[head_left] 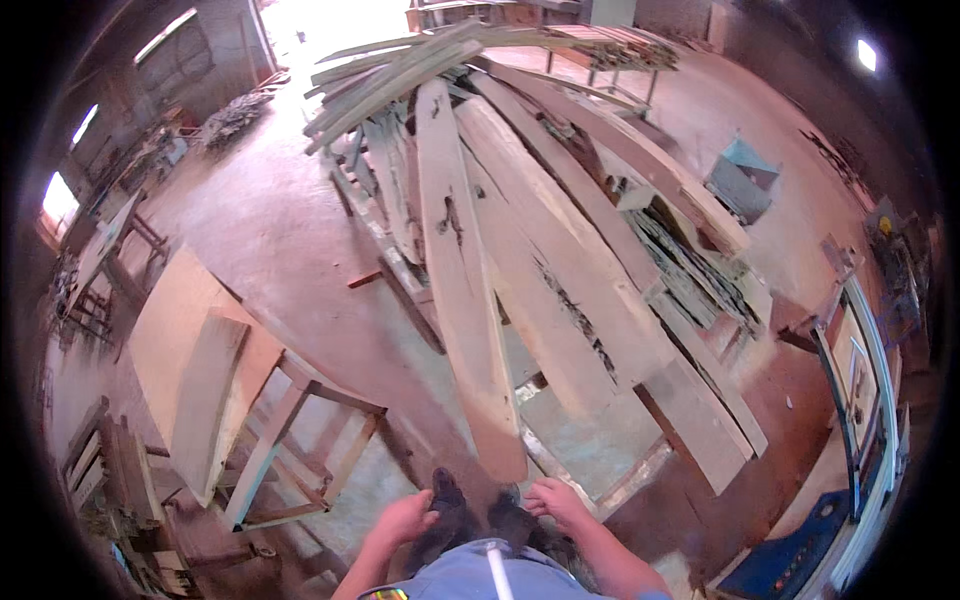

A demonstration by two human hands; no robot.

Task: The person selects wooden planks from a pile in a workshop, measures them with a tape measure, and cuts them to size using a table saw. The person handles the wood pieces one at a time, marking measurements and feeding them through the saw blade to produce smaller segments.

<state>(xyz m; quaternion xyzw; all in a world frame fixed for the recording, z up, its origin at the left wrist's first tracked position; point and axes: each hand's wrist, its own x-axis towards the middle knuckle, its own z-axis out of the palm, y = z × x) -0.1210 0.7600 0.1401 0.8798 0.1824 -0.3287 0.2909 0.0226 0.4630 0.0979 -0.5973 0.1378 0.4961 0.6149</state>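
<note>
My left hand (pixel 408 516) hangs in front of my body, fingers loosely curled, with nothing visible in it. My right hand (pixel 556 501) is curled in much the same way and also appears to hold nothing. Just beyond and between them lies the rounded near end of a long wooden plank (pixel 465 330) with dark cracks; neither hand touches it. Beside it on the right, a wider slab (pixel 560 290) with a dark split runs away from me. A shorter board (pixel 695 420) lies at the near right of the stack.
On the left, a plywood sheet (pixel 165 310) and a grey board (pixel 208 395) lean on a wooden trestle (pixel 268 450). More boards (pixel 400 80) are piled at the far end. A blue-grey bin (pixel 742 180) stands far right; a framed panel (pixel 868 380) is nearer on the right.
</note>
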